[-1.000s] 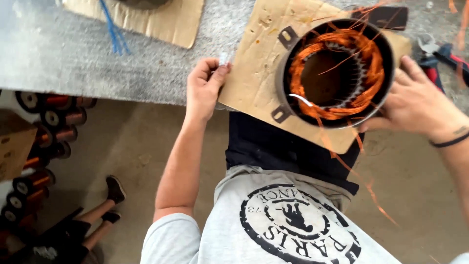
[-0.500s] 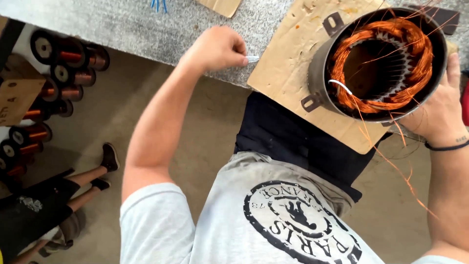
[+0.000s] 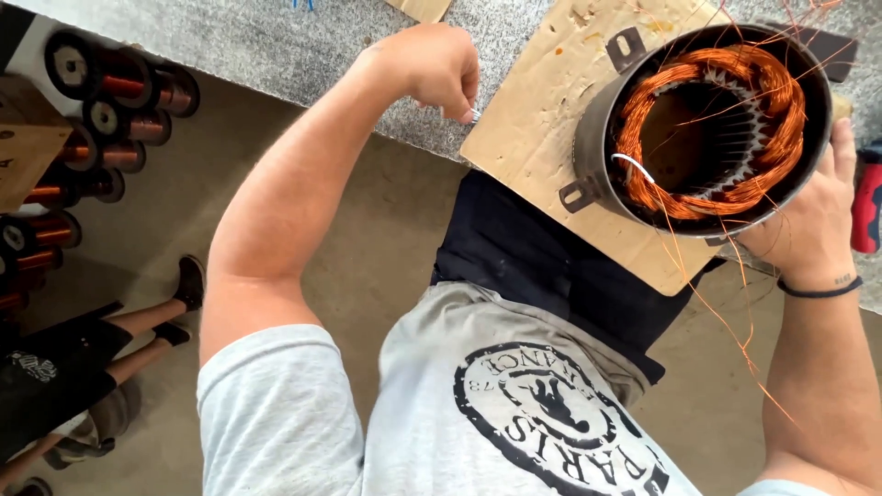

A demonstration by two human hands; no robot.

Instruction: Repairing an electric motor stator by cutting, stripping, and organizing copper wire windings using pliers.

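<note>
Where the head view looks down over a grey printed shirt, a dark metal motor stator (image 3: 703, 129) is seen standing on end on a sheet of brown cardboard (image 3: 542, 119), near the front edge of a speckled grey bench (image 3: 276, 46). Copper windings (image 3: 781, 101) are packed around its bore, and loose copper strands (image 3: 726, 312) trail down past the bench edge. The right hand (image 3: 813, 216) is pressed against the stator's near right wall, fingers spread and curved around the housing; a dark band is worn at that wrist. The left hand (image 3: 432, 64) is curled nearly closed at the cardboard's left edge, a small pale object (image 3: 471, 115) pinched at its fingertips; what that object is cannot be told. A red-handled tool (image 3: 865, 197) lies just beside the right hand. Spools of copper wire (image 3: 119, 92) are stacked at the left, below bench level, and another person's legs (image 3: 138, 331) are seen on the floor.
</note>
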